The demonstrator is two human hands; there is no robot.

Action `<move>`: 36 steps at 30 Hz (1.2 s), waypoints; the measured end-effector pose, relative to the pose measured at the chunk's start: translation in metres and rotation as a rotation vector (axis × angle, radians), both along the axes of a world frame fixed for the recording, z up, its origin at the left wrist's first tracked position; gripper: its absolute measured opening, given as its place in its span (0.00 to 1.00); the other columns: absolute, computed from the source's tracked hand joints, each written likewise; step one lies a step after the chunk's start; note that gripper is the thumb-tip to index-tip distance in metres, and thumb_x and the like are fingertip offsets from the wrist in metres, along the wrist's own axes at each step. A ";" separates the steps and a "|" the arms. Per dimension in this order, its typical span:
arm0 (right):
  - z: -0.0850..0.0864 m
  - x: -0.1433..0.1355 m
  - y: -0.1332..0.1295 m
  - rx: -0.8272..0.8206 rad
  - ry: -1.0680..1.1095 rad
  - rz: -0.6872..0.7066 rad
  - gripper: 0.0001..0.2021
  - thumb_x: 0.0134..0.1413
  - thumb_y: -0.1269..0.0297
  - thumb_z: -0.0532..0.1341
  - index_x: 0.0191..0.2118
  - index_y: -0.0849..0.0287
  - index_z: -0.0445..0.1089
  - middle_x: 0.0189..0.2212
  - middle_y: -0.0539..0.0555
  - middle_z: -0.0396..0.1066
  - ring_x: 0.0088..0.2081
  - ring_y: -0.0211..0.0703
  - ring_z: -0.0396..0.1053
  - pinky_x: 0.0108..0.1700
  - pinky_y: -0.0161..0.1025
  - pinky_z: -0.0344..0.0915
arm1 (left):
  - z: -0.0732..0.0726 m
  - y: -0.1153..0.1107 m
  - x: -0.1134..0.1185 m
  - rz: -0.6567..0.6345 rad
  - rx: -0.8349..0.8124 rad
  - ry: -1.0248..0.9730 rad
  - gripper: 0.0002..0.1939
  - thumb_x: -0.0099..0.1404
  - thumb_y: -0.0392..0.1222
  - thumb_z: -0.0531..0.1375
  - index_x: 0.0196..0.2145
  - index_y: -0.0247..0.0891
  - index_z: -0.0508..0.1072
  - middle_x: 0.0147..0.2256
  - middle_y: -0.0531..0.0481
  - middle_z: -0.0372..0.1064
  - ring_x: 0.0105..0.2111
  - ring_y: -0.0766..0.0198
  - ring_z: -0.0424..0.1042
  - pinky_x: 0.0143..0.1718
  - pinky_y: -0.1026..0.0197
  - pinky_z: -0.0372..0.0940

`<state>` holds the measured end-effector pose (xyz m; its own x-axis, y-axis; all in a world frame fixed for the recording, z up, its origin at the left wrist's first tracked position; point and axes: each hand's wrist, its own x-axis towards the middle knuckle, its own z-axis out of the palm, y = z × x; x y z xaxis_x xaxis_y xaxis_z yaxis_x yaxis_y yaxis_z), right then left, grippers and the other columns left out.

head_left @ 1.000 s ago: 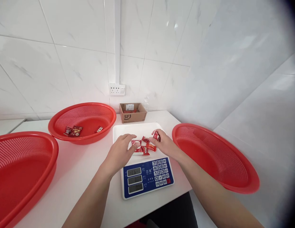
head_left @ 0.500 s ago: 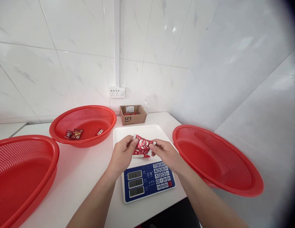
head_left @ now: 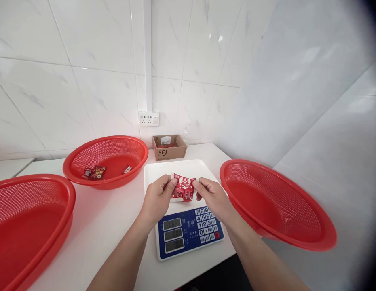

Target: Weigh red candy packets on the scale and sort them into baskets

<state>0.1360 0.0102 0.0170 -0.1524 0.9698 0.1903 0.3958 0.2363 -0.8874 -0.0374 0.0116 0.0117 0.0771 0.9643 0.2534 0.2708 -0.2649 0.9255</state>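
Observation:
Both hands pinch a small red candy packet with a white heart and a red character on it. My left hand grips its left end between thumb and fingers. The right end is in my right hand. Just below and partly behind the packet, more red wrappers show; whether they lie on the scale or hang from my fingers I cannot tell. Under the hands is a digital scale with a white pan and a blue keypad panel.
One red basket at the back left holds a few small packets. Another red basket is at the left edge, and a third stands on the right. Behind the scale sits a cardboard box with red items inside, near the wall.
The packet has turned from a tilt to nearly level, its heart print now facing me upright. Both hands keep hold of its ends and have barely moved.

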 end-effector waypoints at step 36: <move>0.010 0.004 -0.017 -0.049 0.020 0.109 0.14 0.54 0.52 0.55 0.26 0.56 0.62 0.20 0.47 0.61 0.24 0.38 0.61 0.27 0.35 0.59 | -0.001 0.000 0.001 -0.057 0.030 -0.017 0.20 0.64 0.53 0.50 0.19 0.39 0.57 0.18 0.57 0.55 0.21 0.68 0.56 0.23 0.65 0.53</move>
<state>0.1397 -0.0071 0.0268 -0.2540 0.9559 0.1474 0.3520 0.2333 -0.9065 -0.0367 0.0112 0.0110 0.1271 0.9504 0.2840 0.2389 -0.3072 0.9212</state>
